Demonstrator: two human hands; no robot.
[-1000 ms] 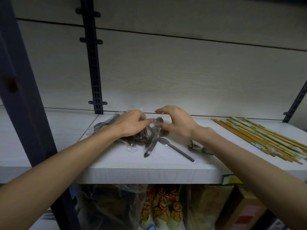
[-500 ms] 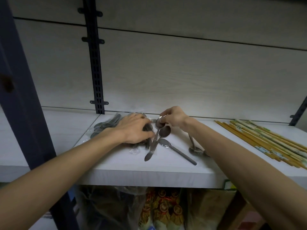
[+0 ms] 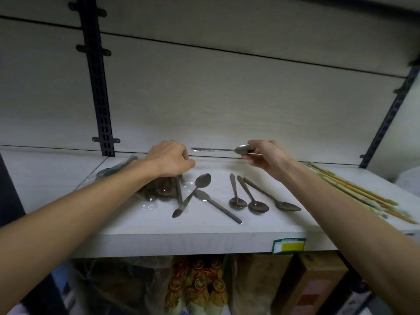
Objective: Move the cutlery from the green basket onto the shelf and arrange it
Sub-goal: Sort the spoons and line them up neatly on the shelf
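Observation:
On the white shelf (image 3: 136,237) lies a heap of steel spoons in a clear plastic bag (image 3: 159,189). My left hand (image 3: 170,159) rests on top of that heap with its fingers curled over it. My right hand (image 3: 263,155) is lifted above the shelf and pinches one spoon (image 3: 216,150) by its bowl, handle pointing left. Below it three spoons (image 3: 250,196) lie side by side, bowls toward me. Two more spoons (image 3: 200,196) lie crossed between the heap and that row. No green basket is in view.
A bundle of wooden chopsticks (image 3: 354,192) lies at the shelf's right end. More bagged cutlery (image 3: 113,169) sits at the left, behind my left forearm. A black upright rail (image 3: 97,87) runs up the back wall. A price label (image 3: 288,245) hangs on the shelf edge, with boxes and packets below.
My right hand has lifted one spoon out of the heap and carried it up and to the right. My left hand stays on the bagged heap. The camera has moved closer.

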